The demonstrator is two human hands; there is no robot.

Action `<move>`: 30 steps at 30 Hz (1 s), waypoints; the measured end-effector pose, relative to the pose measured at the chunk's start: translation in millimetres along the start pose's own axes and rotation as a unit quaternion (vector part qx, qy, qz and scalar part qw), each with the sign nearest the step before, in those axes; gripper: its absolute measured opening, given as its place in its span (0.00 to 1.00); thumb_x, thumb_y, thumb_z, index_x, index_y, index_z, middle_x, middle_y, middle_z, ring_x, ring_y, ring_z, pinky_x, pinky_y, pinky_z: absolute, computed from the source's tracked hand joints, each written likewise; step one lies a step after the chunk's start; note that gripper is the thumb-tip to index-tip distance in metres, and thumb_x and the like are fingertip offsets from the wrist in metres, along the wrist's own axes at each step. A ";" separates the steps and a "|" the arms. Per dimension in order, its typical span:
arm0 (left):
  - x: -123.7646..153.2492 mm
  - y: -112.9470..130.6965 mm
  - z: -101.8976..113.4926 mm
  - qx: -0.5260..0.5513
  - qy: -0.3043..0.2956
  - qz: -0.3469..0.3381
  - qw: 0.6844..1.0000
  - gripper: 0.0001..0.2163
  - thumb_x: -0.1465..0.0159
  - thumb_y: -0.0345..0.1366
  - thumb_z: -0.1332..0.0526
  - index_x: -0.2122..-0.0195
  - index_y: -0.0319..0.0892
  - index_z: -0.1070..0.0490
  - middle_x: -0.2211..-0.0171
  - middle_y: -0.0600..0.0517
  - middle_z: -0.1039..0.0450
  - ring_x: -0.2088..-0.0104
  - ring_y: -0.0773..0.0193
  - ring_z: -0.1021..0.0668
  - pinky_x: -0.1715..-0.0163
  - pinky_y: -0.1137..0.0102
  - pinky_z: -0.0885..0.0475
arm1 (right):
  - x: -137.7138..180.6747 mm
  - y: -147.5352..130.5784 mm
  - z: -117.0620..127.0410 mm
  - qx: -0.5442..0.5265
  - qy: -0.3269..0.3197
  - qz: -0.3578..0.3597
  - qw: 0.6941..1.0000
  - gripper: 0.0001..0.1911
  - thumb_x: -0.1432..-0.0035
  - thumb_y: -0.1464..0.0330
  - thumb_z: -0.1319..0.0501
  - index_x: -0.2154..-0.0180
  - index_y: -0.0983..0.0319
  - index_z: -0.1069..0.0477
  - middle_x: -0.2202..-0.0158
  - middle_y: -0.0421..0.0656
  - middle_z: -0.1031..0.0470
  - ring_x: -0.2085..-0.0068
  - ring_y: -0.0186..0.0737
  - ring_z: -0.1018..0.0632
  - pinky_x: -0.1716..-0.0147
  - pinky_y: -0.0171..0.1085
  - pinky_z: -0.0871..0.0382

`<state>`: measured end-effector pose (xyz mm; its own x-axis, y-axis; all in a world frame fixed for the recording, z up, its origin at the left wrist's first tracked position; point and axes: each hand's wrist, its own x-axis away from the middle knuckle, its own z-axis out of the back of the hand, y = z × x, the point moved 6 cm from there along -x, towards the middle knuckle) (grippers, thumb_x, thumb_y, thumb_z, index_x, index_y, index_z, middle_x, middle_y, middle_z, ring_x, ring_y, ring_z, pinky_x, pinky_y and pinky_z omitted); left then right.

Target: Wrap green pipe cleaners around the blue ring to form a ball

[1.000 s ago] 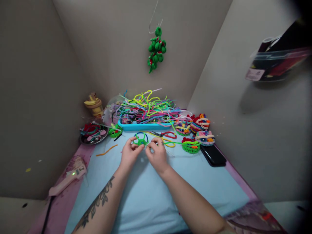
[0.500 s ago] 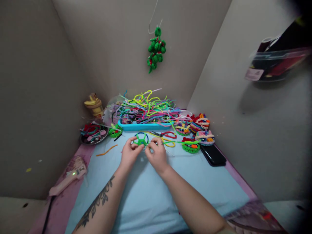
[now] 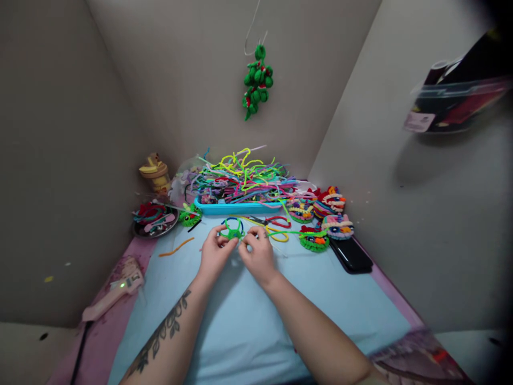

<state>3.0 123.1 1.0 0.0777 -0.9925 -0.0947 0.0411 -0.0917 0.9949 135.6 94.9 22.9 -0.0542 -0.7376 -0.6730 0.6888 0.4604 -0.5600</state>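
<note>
Over the middle of the blue cloth [image 3: 240, 321], my left hand [image 3: 216, 248] grips a round frame of green and blue pipe cleaners [image 3: 231, 231] between thumb and fingers. My right hand [image 3: 256, 251] is pinched close beside it, its fingertips on a bright green pipe cleaner [image 3: 288, 232]. That strand runs from the frame past the right hand toward the finished pieces. Just behind the hands lie red-handled pliers [image 3: 276, 221] and a yellow loop [image 3: 282, 236], perhaps scissor handles. The exact spot where the right fingertips meet the strand is hidden.
A blue tray [image 3: 240, 207] heaped with pipe cleaners stands at the back. Several fuzzy woven pieces [image 3: 315, 240] and a black phone [image 3: 351, 255] lie on the right. At left are a glue gun [image 3: 116, 294], a metal dish [image 3: 154, 230] and an orange pipe cleaner [image 3: 176, 247].
Very little differs. The left fingers have shifted slightly at the round frame, while the right hand stays pinched in the same place.
</note>
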 end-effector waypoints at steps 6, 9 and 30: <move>1.8 2.4 -3.6 0.006 -0.009 0.009 1.000 0.22 0.53 0.37 0.34 0.58 0.40 0.38 0.83 0.60 0.34 0.81 0.71 0.32 0.78 0.76 0.40 | 0.5 -0.7 -0.6 0.024 -0.003 0.008 1.000 0.07 0.49 0.74 0.45 0.76 0.61 0.32 0.65 0.45 0.36 0.62 0.40 0.33 0.61 0.39 0.36; 3.1 4.0 -3.3 -0.016 -0.004 -0.004 1.000 0.21 0.53 0.37 0.34 0.58 0.40 0.36 0.82 0.59 0.33 0.80 0.69 0.31 0.76 0.75 0.38 | 0.5 -0.1 -1.9 0.035 -0.011 0.006 0.999 0.06 0.49 0.74 0.44 0.76 0.61 0.32 0.65 0.45 0.35 0.62 0.40 0.33 0.61 0.39 0.36; 3.1 4.7 -1.4 -0.043 -0.003 -0.029 0.999 0.20 0.52 0.38 0.35 0.58 0.41 0.35 0.81 0.57 0.31 0.79 0.69 0.30 0.76 0.75 0.37 | -0.2 6.9 -1.5 -0.050 -0.007 -0.052 0.997 0.06 0.50 0.75 0.45 0.74 0.61 0.32 0.66 0.43 0.37 0.62 0.39 0.31 0.58 0.40 0.35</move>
<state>4.8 119.7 5.4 0.0671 -0.9863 -0.1507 0.1312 -0.1410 0.9813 139.3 99.0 18.5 -0.1116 -0.7903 -0.6024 0.6051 0.4269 -0.6721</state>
